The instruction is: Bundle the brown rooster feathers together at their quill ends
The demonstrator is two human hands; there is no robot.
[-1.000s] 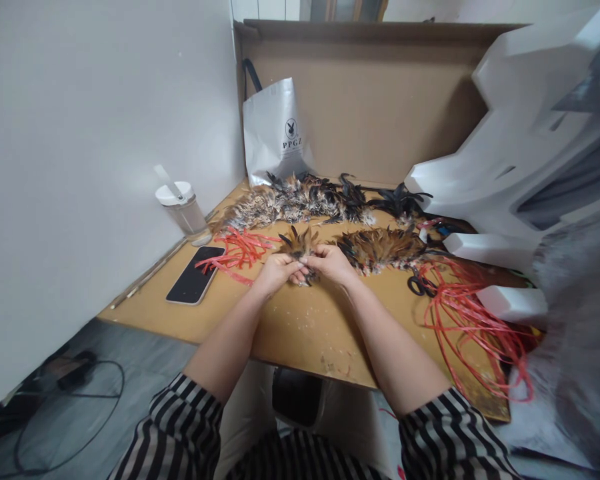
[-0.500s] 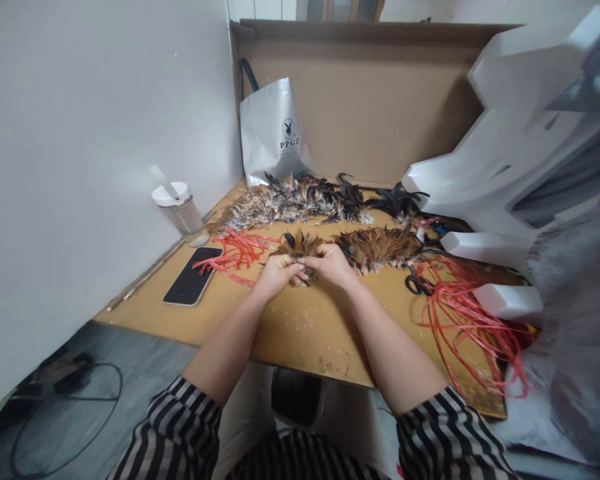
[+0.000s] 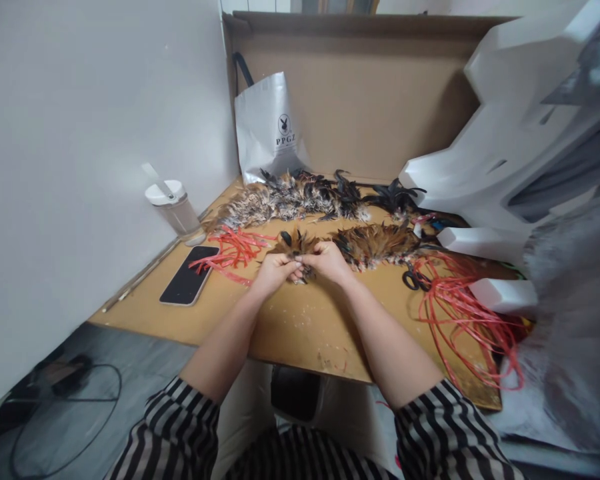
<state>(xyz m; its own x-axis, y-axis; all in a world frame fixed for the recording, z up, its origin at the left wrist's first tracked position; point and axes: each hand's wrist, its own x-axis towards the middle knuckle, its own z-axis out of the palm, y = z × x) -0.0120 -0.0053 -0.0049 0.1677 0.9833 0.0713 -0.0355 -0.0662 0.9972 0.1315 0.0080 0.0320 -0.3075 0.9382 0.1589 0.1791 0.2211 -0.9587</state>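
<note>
Head view: left hand point(image 3: 275, 272), right hand point(image 3: 331, 263) still pinched closed on feather bunch point(image 3: 296, 242), as before

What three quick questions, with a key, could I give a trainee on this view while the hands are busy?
1. Choose one: what are the left hand and right hand pinching?
A) the lidded cup
B) a feather bunch
C) the black cable

2. True or false: some red strips lie across part of the phone.

3. Read off: which four letters are printed on the silver bag?

Key: 1. B; 2. True; 3. PPGZ.
</note>
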